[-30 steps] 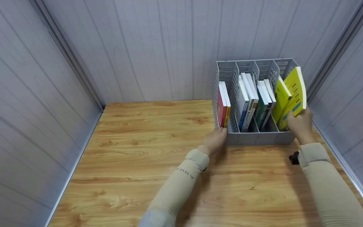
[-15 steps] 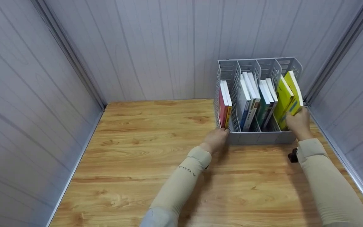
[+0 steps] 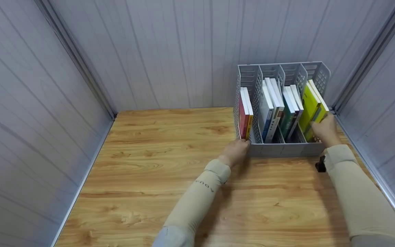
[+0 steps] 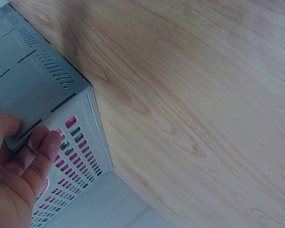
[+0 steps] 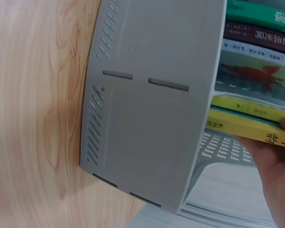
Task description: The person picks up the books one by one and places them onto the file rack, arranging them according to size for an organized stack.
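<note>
A grey file organizer (image 3: 286, 150) with upright dividers stands against the back wall, books in its compartments. My left hand (image 3: 235, 152) grips its front left corner; in the left wrist view the thumb lies on the front wall and the fingers (image 4: 50, 145) on the perforated side. At the far right compartment, my right hand (image 3: 326, 132) holds a yellow book (image 5: 249, 128) by its spine edge. That book stands inside, leaning beside another yellow book (image 3: 309, 103). Part of the right hand's grip is cut off in the right wrist view.
Red and yellow-spined books (image 3: 245, 116) stand in the leftmost compartment. White books (image 3: 271, 109) and green and dark ones (image 3: 290, 115) fill the middle two. Wood-grain tabletop (image 3: 163, 164) spreads to the left and front. A side wall (image 3: 382, 103) rises close to the right arm.
The yellow book in my right hand has gone down and left into the far right compartment, now close against the other yellow book. My left hand keeps its grip on the organizer's corner.
</note>
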Available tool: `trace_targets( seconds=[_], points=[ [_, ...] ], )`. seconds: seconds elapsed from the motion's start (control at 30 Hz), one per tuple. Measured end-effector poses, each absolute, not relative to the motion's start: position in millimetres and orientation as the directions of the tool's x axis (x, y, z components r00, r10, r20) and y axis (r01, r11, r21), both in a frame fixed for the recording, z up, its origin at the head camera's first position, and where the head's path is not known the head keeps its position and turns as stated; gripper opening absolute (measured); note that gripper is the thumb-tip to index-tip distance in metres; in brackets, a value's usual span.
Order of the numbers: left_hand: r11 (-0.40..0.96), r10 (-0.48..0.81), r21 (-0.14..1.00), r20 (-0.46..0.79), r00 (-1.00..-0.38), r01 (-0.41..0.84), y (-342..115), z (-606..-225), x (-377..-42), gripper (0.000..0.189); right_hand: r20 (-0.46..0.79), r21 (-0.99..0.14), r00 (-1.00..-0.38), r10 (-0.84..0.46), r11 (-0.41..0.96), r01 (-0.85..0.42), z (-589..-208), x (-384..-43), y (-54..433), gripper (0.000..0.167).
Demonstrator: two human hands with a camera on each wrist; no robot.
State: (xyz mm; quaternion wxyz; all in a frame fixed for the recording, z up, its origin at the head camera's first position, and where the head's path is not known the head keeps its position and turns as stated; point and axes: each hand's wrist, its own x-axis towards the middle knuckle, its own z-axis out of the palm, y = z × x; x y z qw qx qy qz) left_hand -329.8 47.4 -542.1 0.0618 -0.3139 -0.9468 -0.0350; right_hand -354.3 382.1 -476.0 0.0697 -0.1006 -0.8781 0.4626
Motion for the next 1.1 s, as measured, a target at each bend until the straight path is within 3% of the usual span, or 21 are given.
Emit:
trace_targets(
  seconds=[0.13,0.33,0.43,0.67,1.1],
  points=[
    [0.793,0.598,0.010,0.172,-0.783,0.609,47.0,-543.3,-330.3,0.024,0.016,-0.813,-0.976,0.216,0.571,0.113,-473.9,-357.7,385.1,0.047],
    [0.805,0.585,-0.006,0.168,-0.793,0.593,47.1,-541.4,-329.3,0.024,-0.011,-0.811,-0.993,0.117,0.580,0.078,-472.1,-355.9,388.5,0.075],
    [0.802,0.591,-0.011,0.155,-0.792,0.597,47.2,-540.4,-329.4,0.025,-0.049,-0.795,-0.997,0.055,0.602,0.072,-469.2,-353.6,391.8,0.079],
    [0.805,0.590,-0.005,0.116,-0.799,0.594,48.6,-539.7,-330.1,0.026,-0.048,-0.750,-0.998,-0.038,0.662,0.011,-465.6,-351.7,397.2,0.067],
    [0.785,0.610,-0.012,0.185,-0.770,0.619,45.9,-544.1,-329.8,0.025,0.023,-0.735,-0.999,-0.031,0.677,-0.038,-468.8,-361.0,395.6,0.055]
  ],
)
